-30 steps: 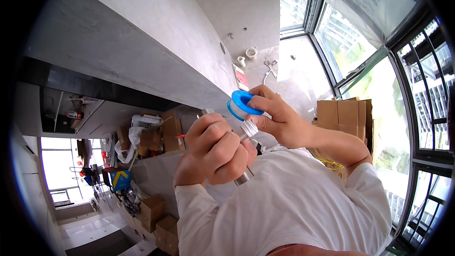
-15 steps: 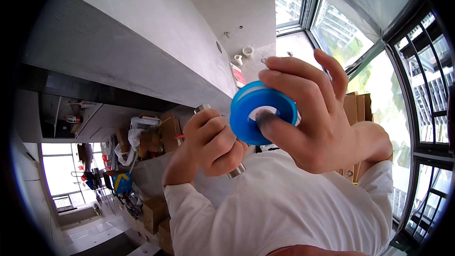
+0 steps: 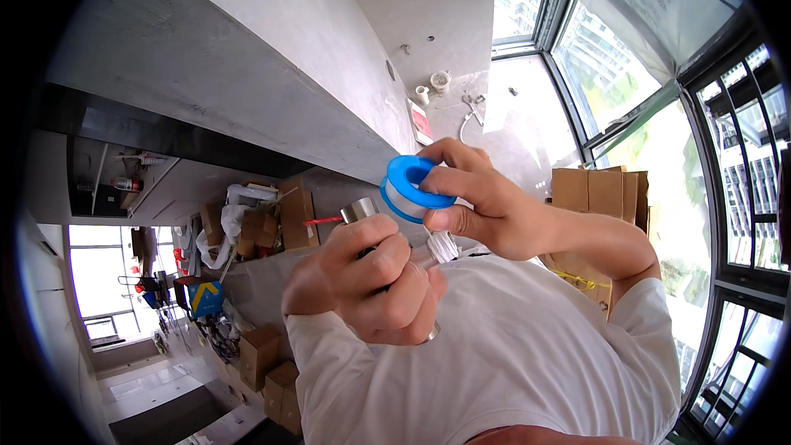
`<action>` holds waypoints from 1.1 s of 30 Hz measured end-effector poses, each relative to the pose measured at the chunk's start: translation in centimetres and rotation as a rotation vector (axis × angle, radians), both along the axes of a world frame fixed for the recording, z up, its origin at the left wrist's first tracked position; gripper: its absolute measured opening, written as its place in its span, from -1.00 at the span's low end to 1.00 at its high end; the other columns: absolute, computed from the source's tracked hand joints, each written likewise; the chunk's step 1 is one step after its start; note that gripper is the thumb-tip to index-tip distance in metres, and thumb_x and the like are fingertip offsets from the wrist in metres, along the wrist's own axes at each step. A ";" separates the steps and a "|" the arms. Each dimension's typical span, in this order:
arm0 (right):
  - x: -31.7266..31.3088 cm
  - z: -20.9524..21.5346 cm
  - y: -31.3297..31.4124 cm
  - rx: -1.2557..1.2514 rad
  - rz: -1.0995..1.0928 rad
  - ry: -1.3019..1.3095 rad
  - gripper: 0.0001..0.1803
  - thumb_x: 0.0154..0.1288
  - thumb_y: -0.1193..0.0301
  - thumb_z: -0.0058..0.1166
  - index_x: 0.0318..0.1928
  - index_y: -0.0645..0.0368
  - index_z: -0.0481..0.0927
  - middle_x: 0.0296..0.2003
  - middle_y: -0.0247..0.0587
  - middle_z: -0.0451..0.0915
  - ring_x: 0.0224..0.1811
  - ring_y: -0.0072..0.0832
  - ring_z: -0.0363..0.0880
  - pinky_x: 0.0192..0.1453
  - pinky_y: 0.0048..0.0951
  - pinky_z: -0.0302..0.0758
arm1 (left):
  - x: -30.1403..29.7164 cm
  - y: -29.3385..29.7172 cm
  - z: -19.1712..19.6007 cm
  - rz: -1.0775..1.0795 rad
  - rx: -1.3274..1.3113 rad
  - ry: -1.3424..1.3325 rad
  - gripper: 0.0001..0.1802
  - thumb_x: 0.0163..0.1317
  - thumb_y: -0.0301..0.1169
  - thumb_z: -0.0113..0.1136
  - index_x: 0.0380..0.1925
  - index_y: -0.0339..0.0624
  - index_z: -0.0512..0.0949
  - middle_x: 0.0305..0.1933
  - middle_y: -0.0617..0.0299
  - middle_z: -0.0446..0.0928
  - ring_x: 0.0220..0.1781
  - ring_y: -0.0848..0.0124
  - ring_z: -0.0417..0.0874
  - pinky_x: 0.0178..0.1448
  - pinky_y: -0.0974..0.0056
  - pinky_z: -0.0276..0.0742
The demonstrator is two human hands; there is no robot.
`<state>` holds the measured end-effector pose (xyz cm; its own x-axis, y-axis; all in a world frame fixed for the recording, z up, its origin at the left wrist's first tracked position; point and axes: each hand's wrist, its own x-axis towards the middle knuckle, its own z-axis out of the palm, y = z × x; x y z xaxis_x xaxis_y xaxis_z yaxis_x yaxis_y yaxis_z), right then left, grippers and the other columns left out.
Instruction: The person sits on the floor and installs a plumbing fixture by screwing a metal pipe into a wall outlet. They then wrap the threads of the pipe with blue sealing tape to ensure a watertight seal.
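My left hand (image 3: pixel 375 280) is closed around a shiny metal pipe fitting; one cylindrical end (image 3: pixel 359 211) shows above the fist. A threaded end (image 3: pixel 442 245) pokes out towards my right hand and looks whitish. My right hand (image 3: pixel 494 202) pinches a blue spool of thread seal tape (image 3: pixel 406 189), with a finger at its centre hole and the thumb below its rim. The spool sits just above the threaded end, tilted so that the white tape on its side shows. My left fingers hide the middle of the fitting.
A grey plastered wall (image 3: pixel 247 74) runs close beyond my hands. Cardboard boxes (image 3: pixel 597 198) stand at the right by the windows, with more boxes (image 3: pixel 262 354) at the lower left. A white bucket (image 3: pixel 441 81) and a hose (image 3: pixel 468 119) are on the far floor.
My right hand has come down and turned, tilting the spool and bringing it to the fitting. My left hand has turned, so the threaded end now shows.
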<state>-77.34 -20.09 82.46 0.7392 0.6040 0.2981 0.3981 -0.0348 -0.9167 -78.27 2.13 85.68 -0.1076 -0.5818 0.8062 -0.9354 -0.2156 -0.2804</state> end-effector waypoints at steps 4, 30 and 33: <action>-2.5 -2.1 0.3 0.073 -0.050 0.137 -0.64 0.60 0.14 0.18 0.16 0.14 0.62 0.22 0.11 0.40 0.18 0.04 0.37 0.39 0.07 0.25 | 1.1 -0.2 -0.8 0.033 -0.091 0.027 -0.72 0.02 -0.59 0.32 -0.34 -0.14 0.41 -0.27 0.24 0.39 -0.37 0.32 0.49 -0.36 0.19 0.47; 2.3 2.7 -1.0 -0.146 -0.165 -0.443 -0.67 0.49 0.13 0.29 0.02 0.09 0.66 0.24 0.07 0.42 0.25 -0.06 0.38 0.42 0.02 0.17 | 0.4 -0.6 -0.8 -0.061 0.005 0.000 -0.70 0.10 -0.58 0.34 -0.31 -0.16 0.37 -0.24 0.23 0.34 -0.34 0.30 0.51 -0.37 0.18 0.55; 1.0 -0.3 -0.4 -0.065 -0.044 -0.047 -0.66 0.59 0.13 0.19 0.05 0.16 0.64 0.23 0.05 0.39 0.26 -0.09 0.35 0.42 -0.03 0.16 | 0.7 -0.8 -1.2 -0.036 -0.058 -0.048 -0.72 0.04 -0.57 0.33 -0.35 -0.14 0.38 -0.27 0.24 0.34 -0.38 0.32 0.47 -0.38 0.20 0.48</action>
